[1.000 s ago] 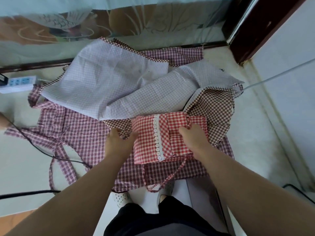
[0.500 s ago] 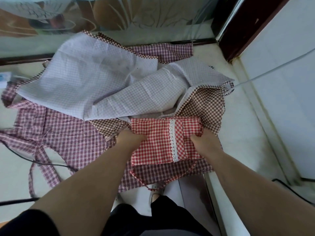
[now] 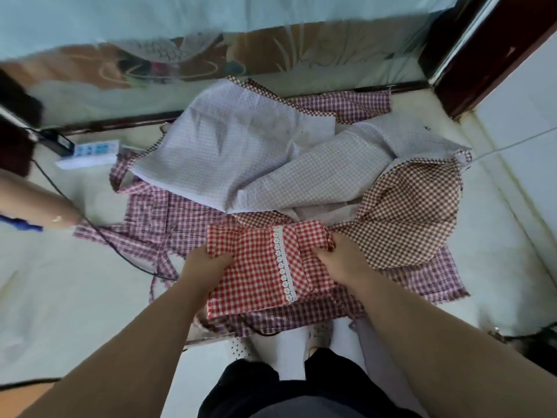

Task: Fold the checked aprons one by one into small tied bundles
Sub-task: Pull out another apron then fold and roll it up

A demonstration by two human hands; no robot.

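A folded red-and-white checked apron point(image 3: 259, 267) with a white lace strip lies on top of a pile of aprons on a pale surface. My left hand point(image 3: 205, 263) grips its left edge, fingers curled under the cloth. At the right edge, my right hand point(image 3: 340, 257) grips the apron, fingers tucked into the fold. Under it lie a purple checked apron point(image 3: 168, 218) with loose ties, a brown checked apron point(image 3: 416, 212) at the right, and pale lilac checked cloth point(image 3: 241, 152) spread behind.
A power strip point(image 3: 90, 152) and a black cable point(image 3: 105, 239) lie at the left, near another person's arm point(image 3: 33, 203). A glass panel point(image 3: 211, 55) stands behind, a dark door frame point(image 3: 482, 49) at the back right. My feet point(image 3: 313, 342) show below the pile.
Both hands have moved apart to the red apron's two side edges and taken hold there. The camera view has shifted, bringing the power strip back into sight.
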